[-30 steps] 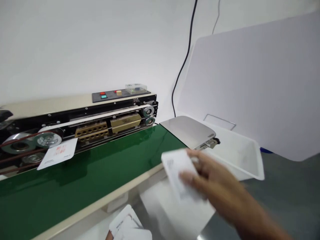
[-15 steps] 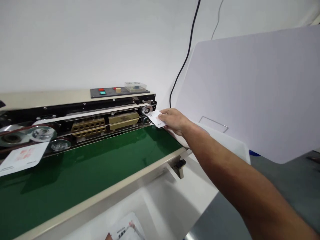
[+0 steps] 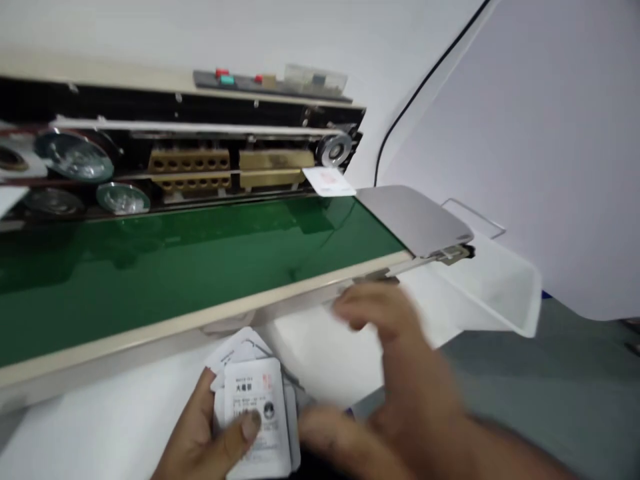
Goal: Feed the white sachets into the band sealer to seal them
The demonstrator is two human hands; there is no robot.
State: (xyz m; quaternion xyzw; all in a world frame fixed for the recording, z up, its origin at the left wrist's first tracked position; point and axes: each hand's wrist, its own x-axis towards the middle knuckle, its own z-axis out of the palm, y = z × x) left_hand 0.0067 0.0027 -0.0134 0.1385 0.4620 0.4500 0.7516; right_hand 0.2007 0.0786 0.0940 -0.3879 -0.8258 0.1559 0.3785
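A stack of white printed sachets (image 3: 267, 427) is held low in front of me by my left hand (image 3: 200, 433), its thumb pressed across the top one. Empty and motion-blurred, my right hand (image 3: 395, 360) is beside the stack, thumb and fingers wide apart. Ahead, one white sachet with a red print (image 3: 330, 181) sits by the right end roller (image 3: 335, 151) of a band sealing machine, over its green belt (image 3: 210, 260). At the left edge, part of another white sachet (image 3: 10, 198) shows by the rollers.
A control panel with red and green buttons (image 3: 230, 79) tops the machine. A metal plate (image 3: 415, 217) extends past the belt's right end, above a white plastic bin (image 3: 520, 300). A black cable (image 3: 430, 73) runs down the wall beside a large pale panel (image 3: 560, 147).
My right hand has let go of the sachet at the roller and drawn back toward the stack. The stack in my left hand has come further into view as the view shifted.
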